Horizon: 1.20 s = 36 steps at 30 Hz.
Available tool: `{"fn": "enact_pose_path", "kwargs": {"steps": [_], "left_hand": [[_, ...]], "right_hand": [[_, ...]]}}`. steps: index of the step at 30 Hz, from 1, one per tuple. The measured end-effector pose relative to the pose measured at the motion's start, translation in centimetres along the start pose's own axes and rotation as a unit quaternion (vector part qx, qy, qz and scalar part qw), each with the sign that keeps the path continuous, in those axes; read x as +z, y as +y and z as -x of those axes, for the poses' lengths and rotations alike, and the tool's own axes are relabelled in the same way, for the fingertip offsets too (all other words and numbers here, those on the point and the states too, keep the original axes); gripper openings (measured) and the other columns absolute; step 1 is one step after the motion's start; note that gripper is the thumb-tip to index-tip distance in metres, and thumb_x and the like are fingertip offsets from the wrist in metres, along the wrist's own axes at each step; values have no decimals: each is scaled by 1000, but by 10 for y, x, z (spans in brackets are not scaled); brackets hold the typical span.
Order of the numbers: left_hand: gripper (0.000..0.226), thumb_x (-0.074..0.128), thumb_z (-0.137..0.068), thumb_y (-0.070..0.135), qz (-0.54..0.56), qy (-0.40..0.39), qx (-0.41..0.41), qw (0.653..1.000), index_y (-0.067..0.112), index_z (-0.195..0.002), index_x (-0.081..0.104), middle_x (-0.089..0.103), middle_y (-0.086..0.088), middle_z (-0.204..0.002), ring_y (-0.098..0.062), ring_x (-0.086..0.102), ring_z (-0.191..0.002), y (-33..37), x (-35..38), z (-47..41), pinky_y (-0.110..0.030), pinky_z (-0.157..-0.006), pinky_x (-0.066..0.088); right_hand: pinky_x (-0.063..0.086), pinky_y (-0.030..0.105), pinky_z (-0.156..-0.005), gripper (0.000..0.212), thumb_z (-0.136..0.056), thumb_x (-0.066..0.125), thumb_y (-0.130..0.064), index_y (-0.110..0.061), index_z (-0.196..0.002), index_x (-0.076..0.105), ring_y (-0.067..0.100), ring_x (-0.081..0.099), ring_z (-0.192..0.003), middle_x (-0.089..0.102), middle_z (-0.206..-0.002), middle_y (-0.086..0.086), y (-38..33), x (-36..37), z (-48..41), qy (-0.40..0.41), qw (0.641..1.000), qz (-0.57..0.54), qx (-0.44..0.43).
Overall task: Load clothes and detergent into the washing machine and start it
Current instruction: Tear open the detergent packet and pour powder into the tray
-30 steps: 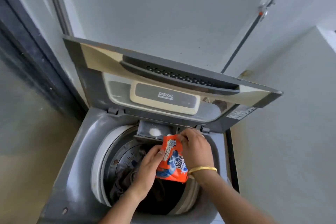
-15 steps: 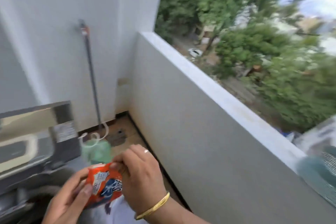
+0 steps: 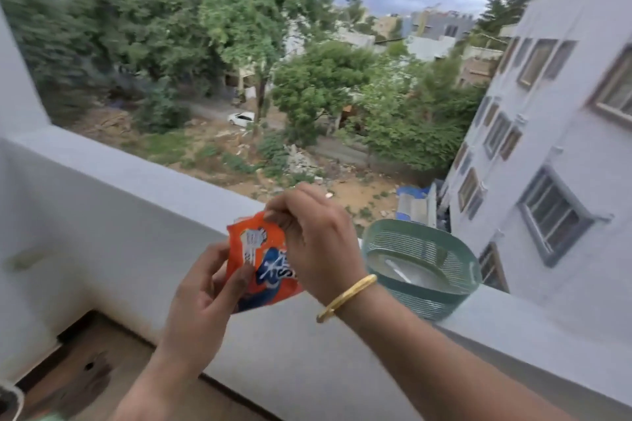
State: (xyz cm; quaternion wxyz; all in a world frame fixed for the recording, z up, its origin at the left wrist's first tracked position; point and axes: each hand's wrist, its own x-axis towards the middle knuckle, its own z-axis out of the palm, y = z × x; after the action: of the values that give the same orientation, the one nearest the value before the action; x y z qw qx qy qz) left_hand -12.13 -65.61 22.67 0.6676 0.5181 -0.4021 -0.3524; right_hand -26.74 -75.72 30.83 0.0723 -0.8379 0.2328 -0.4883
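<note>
An orange detergent sachet [image 3: 257, 260] with blue and white print is held in front of me, in front of the balcony wall. My left hand [image 3: 204, 287] grips its lower left side with thumb and fingers. My right hand [image 3: 318, 243], with a gold bangle at the wrist, pinches the sachet's top right corner. The washing machine is out of the head view.
A white balcony parapet [image 3: 130, 181] runs across the view. A teal plastic basket [image 3: 422, 263] sits on its ledge, just right of my right hand. Brown floor tiles [image 3: 85, 372] show at the lower left. Trees and buildings lie beyond.
The view has swung right, from the open washing machine to the balcony wall and the outdoors. Both hands kept hold of the sachet and carried it away from the drum.
</note>
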Motion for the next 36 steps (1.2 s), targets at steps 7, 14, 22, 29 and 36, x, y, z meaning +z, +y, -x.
{"fn": "enact_pose_path", "kwargs": {"steps": [7, 14, 22, 29, 36], "left_hand": [[28, 66, -101, 21, 5, -126, 61, 990, 9, -127, 68, 84, -4, -114, -23, 86, -105, 13, 143, -73, -31, -78, 71], [13, 62, -112, 11, -25, -197, 75, 977, 16, -123, 68, 83, 4, -114, -21, 85, -110, 0, 224, -96, -35, -82, 72], [21, 72, -108, 11, -238, -172, 68, 954, 29, -113, 62, 81, 13, -103, -12, 81, -103, -45, 248, -106, -29, -76, 69], [49, 75, -99, 9, -400, -186, 102, 892, 30, -139, 57, 72, 4, -129, -21, 70, -121, -67, 242, -105, -42, -102, 60], [57, 74, -102, 16, -435, -147, 158, 874, 21, -155, 53, 62, 2, -146, -15, 59, -136, -68, 236, -90, -35, -117, 53]], "right_hand": [[58, 45, -71, 12, -97, 68, -2, -10, -90, 73, 20, 66, -82, 71, -88, 2, 94, -110, -21, 69, 993, 81, 45], [58, 43, -75, 11, -98, 68, -4, -11, -91, 74, 21, 66, -83, 71, -88, 1, 149, -168, -8, 99, 983, 127, 91], [55, 43, -68, 15, -101, 68, -11, -19, -89, 68, 23, 61, -77, 67, -87, -2, 197, -155, 37, 12, 970, 175, 169], [50, 39, -67, 17, -107, 61, -23, -16, -93, 67, 27, 67, -85, 71, -92, 4, 216, -121, 71, -76, 944, 205, 247], [60, 44, -79, 17, -109, 59, -29, -17, -106, 71, 27, 69, -94, 73, -102, 5, 227, -126, 57, -115, 926, 231, 277]]}}
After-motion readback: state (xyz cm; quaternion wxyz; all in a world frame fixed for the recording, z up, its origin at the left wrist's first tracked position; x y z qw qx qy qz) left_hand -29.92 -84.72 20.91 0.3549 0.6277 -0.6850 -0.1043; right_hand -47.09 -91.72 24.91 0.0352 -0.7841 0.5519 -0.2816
